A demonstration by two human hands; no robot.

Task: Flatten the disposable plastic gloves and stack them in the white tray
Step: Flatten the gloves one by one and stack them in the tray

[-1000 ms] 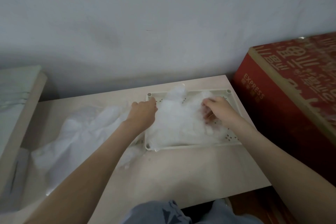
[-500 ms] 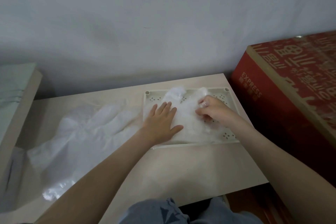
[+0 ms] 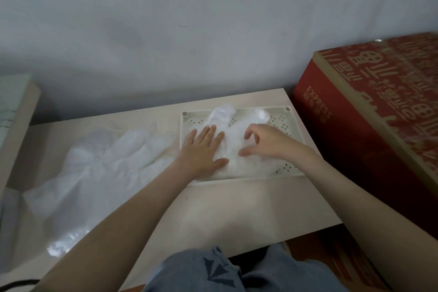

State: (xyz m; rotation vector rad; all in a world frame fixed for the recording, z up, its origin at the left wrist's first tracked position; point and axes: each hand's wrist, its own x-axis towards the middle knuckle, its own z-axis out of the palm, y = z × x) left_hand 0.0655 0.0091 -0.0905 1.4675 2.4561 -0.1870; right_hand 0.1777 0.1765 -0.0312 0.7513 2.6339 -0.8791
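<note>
Pressing crinkled translucent plastic glove [image 3: 234,141] flat inside white perforated tray [image 3: 294,131] with spread left hand [image 3: 203,152]; grip of right hand [image 3: 267,142] loosely curved, pinching nothing visible. Awaiting flattening on pale wooden table [image 3: 225,206]: heap of clear gloves [image 3: 99,163].

Wall [image 3: 166,19]: plain grey-white, faintly smudged
Desk [image 3: 225,208]: pale wood grain, set against the wall
Right: red cardboard box [image 3: 369,125] printed "EXPRESS"
Light: soft, dim

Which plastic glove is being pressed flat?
The clear plastic glove in the white perforated tray, under the flat left hand; the other clear gloves lie untouched on the pale table left of it.
</note>
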